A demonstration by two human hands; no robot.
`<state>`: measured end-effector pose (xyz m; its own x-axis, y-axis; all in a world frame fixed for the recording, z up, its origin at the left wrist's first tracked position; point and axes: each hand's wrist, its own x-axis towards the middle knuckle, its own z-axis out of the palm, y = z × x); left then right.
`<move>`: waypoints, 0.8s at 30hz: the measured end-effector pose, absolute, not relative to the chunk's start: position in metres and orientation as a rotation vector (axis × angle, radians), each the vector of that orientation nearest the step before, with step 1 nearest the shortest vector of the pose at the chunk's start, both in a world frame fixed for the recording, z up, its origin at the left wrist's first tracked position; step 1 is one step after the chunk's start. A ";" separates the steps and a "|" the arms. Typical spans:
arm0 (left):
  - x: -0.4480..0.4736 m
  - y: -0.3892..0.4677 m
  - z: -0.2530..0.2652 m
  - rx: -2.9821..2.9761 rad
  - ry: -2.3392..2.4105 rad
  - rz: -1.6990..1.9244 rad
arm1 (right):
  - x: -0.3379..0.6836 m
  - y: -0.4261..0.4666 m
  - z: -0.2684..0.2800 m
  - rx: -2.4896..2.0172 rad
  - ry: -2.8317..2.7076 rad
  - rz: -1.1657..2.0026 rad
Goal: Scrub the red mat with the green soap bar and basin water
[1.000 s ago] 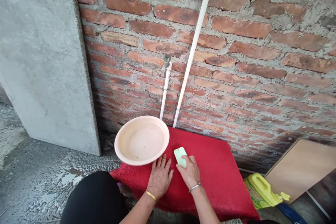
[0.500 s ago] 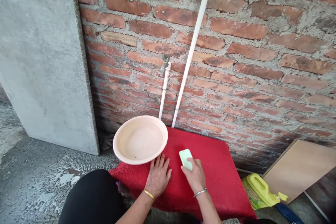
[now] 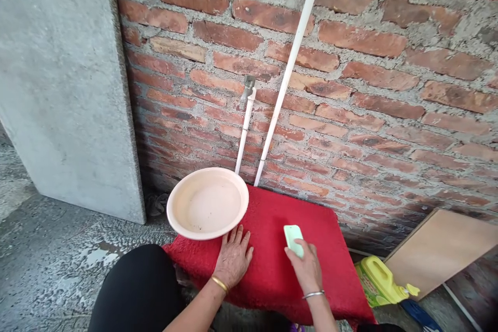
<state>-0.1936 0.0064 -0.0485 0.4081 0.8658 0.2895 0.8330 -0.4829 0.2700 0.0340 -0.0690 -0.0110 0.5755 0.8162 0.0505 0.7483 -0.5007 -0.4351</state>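
A red cloth [image 3: 268, 270] with a fuzzy surface lies over a low table or bench and hangs down its front. My left hand [image 3: 234, 257] rests flat on the cloth with fingers spread, its fingertips close to the rim of a pale pink basin [image 3: 173, 218]. Farther right, my right hand [image 3: 307, 267] grips a mint-green scrub brush [image 3: 291, 236] from above and holds it on or just over the cloth. The brush's underside is hidden. A few dark specks show inside the basin.
Behind the cloth rises a brick wall [image 3: 361, 88] with a tap [image 3: 248, 88] and white pipes [image 3: 290, 70]. A grey slab [image 3: 73, 83] leans at left over wet floor [image 3: 93, 259]. At right are a yellow jug [image 3: 379, 280] and a tan board [image 3: 439, 249].
My right hand has moved to the right across the cloth with the brush. My left hand stays nearly in place, and the view has shifted slightly.
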 end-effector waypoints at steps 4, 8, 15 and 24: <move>-0.194 0.006 -0.048 2.577 1.549 0.603 | -0.002 -0.060 -0.017 -2.255 -1.439 0.286; -0.194 0.006 -0.048 2.570 1.550 0.602 | 0.025 -0.071 -0.012 -2.462 -1.354 0.250; -0.194 0.007 -0.050 2.580 1.550 0.577 | 0.055 -0.087 -0.010 -2.562 -1.190 0.157; -0.194 0.006 -0.045 2.574 1.550 0.586 | 0.047 -0.095 -0.016 -2.481 -1.283 0.190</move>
